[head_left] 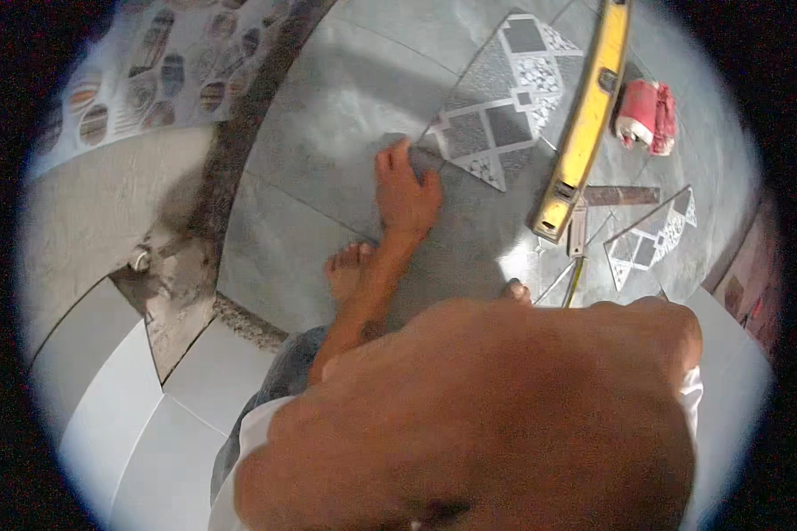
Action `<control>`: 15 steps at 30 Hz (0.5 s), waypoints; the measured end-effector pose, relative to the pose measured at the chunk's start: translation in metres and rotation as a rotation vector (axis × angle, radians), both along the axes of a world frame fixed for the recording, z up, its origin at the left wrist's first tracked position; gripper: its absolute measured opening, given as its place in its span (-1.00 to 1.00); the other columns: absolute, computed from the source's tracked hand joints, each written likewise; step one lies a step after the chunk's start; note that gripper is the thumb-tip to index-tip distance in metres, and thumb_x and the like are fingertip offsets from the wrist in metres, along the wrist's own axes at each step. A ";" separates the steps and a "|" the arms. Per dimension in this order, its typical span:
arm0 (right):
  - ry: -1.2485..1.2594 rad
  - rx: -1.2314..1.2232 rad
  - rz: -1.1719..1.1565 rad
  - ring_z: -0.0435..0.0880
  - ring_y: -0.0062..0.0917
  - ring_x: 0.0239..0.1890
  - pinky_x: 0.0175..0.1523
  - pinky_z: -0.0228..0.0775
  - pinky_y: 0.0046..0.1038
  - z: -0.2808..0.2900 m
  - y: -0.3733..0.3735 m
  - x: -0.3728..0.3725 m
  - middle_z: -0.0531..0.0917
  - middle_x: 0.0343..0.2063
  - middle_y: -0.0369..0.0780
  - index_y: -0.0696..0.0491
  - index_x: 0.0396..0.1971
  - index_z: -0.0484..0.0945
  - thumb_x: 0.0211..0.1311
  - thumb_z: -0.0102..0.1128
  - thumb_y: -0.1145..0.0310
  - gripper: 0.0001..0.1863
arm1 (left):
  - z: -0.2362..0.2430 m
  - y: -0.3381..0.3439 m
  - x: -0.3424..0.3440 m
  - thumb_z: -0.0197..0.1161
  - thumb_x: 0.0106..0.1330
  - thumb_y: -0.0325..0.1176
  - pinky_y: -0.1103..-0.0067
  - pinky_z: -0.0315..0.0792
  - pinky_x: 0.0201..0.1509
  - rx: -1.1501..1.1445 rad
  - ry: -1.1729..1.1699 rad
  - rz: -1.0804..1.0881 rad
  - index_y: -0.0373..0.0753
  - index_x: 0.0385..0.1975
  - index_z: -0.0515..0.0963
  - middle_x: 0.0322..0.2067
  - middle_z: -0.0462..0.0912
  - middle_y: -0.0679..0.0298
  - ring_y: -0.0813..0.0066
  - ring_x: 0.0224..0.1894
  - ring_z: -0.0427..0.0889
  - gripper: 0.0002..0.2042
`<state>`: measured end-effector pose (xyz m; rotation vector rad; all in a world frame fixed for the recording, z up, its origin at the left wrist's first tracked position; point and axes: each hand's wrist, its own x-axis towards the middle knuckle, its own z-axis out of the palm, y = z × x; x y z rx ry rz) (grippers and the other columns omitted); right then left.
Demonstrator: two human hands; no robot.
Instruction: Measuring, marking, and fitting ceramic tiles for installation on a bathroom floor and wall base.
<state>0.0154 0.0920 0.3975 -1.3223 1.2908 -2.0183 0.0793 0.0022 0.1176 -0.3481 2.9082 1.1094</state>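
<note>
My left hand rests palm down on the grey floor tiles, thumb apart from the other fingers, with nothing visible in it. Its fingertips lie near a tile joint, beside the pointed lower end of a patterned tile piece with grey and white diamonds. A yellow spirit level lies to the right of that piece. My right hand is out of sight; a broad area of bare skin fills the lower middle of the picture.
Right of the level lie a red and white bundle, a brown bar, several thin tools and a smaller patterned piece. My bare left foot is beside my forearm. Pebble-patterned tiles and pale tiles border the left.
</note>
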 end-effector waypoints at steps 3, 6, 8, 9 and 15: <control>-0.008 -0.022 0.047 0.55 -0.36 -0.46 -0.37 0.34 -0.41 0.003 0.006 -0.003 0.55 -0.53 -0.16 0.11 -0.57 0.53 -0.04 0.23 0.11 -0.67 | -0.001 0.000 -0.001 0.21 0.05 -0.38 0.29 0.29 0.11 -0.017 0.040 -0.008 -0.30 0.07 0.28 -0.05 0.33 -0.02 -0.04 0.04 0.35 -0.47; -0.038 -0.034 0.078 0.56 -0.35 -0.45 -0.39 0.33 -0.41 0.002 0.010 0.001 0.55 -0.52 -0.16 0.11 -0.56 0.53 -0.12 0.27 0.08 -0.65 | -0.002 0.003 0.000 0.21 0.04 -0.38 0.28 0.30 0.09 0.010 -0.024 0.019 -0.30 0.06 0.29 -0.06 0.34 -0.02 -0.03 0.03 0.35 -0.48; -0.046 -0.037 0.094 0.57 -0.34 -0.45 -0.40 0.33 -0.40 -0.004 0.012 0.009 0.55 -0.51 -0.15 0.10 -0.55 0.53 -0.16 0.30 0.06 -0.63 | -0.004 0.006 0.000 0.21 0.04 -0.39 0.27 0.31 0.09 0.005 -0.014 0.056 -0.30 0.06 0.29 -0.06 0.34 -0.03 -0.03 0.03 0.36 -0.48; -0.045 -0.032 0.098 0.57 -0.34 -0.45 -0.40 0.33 -0.40 -0.008 0.013 0.013 0.55 -0.50 -0.15 0.10 -0.55 0.53 -0.19 0.31 0.06 -0.62 | -0.003 0.006 -0.002 0.21 0.03 -0.39 0.26 0.31 0.08 -0.026 -0.009 0.024 -0.30 0.06 0.28 -0.07 0.35 -0.04 -0.03 0.02 0.36 -0.47; -0.133 0.554 -0.063 0.57 -0.27 -0.40 -0.28 0.38 -0.41 -0.092 0.057 0.039 0.54 -0.51 -0.17 0.16 -0.49 0.52 -0.29 0.42 0.10 -0.54 | 0.009 0.007 -0.007 0.20 0.02 -0.37 0.18 0.35 0.04 -0.157 -0.052 0.045 -0.33 -0.01 0.27 -0.11 0.34 -0.06 -0.06 0.02 0.37 -0.51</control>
